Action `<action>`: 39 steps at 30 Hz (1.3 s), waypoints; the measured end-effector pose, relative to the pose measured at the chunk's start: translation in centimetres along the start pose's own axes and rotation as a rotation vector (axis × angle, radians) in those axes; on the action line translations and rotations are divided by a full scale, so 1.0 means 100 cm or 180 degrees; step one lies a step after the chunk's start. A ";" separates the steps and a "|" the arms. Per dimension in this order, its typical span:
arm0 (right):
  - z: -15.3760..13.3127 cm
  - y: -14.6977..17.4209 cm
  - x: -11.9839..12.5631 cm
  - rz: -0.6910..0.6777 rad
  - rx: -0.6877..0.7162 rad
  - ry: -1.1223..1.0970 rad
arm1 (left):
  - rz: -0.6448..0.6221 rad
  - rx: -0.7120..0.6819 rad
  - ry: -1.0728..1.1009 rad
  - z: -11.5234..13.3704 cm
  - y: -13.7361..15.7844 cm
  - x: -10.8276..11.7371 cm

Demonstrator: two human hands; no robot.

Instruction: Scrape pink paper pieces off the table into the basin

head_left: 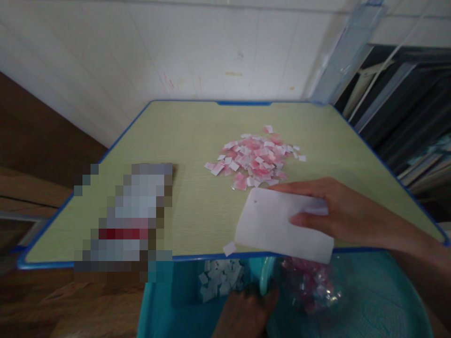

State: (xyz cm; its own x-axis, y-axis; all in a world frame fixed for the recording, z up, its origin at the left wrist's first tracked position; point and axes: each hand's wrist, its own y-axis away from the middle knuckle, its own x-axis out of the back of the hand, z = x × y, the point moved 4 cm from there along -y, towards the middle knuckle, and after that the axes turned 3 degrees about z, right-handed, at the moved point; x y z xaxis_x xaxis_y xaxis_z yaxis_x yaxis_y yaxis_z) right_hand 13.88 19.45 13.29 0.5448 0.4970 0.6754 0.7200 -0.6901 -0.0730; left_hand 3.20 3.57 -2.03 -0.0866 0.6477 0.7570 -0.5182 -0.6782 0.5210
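My right hand [327, 211] grips a white rectangular card [278, 218] with a small hole in one corner, thumb on top and fingers along its far edge. The card lies low over the table, its near edge reaching past the blue rim. Just beyond it is a loose heap of small pink and white paper squares [253, 157]. One white slip [229, 248] sits near the table's front edge. Below, in shadow, my left hand [246, 310] is closed on the rim of a teal container [267, 277]. White paper pieces [221, 279] lie inside that container.
The pale green table [190, 126] has a blue edge. A pixelated object [130, 216] lies at its left. A teal basin [387, 300] stands under the front edge, holding a clear bag [313, 286] with pink contents. Dark flat items [416, 98] lean at right; a white wall is behind.
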 end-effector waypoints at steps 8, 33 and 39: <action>-0.018 -0.005 -0.008 -0.0006 0.0095 0.0084 | 0.0249 -0.0182 0.0138 0.000 0.001 -0.003; 0.014 0.019 0.060 0.0192 0.0648 0.1101 | 0.0249 -0.0091 -0.0040 0.000 -0.001 -0.004; 0.026 0.031 0.062 -0.0053 0.0525 0.0525 | 0.0201 -0.0064 -0.0115 -0.001 -0.001 -0.004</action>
State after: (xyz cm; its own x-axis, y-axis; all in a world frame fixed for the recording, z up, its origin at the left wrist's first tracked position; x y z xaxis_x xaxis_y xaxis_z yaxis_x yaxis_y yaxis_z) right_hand 20.64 21.73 15.38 0.4645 0.4055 0.7873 0.7962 -0.5804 -0.1708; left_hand 3.23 3.40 -2.40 -0.0891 0.5907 0.8020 -0.5297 -0.7100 0.4640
